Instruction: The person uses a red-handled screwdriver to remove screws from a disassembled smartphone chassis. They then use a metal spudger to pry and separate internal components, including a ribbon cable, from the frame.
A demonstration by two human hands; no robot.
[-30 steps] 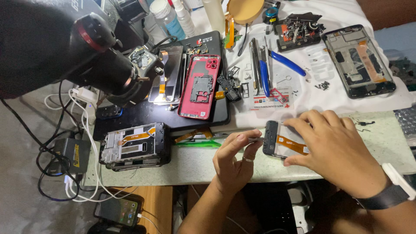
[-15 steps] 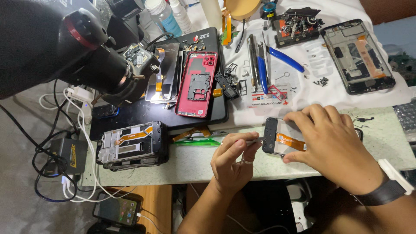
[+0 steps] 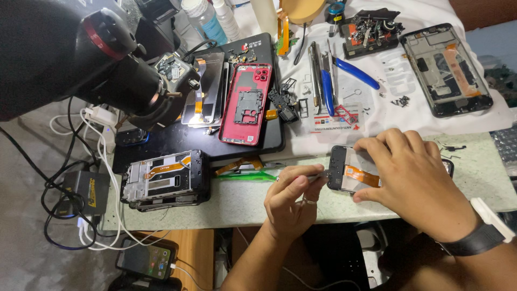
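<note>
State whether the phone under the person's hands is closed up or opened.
Opened: the phone lies with its insides and an orange flex strip exposed, held by the right hand.

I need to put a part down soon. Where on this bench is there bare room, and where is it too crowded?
Bare bench top lies between the opened phone frame and the left hand. A smaller bare strip lies right of the right hand. The white cloth with tools and the black mat are crowded.

Head view, steeply down, close workbench (image 3: 242,202)
</note>
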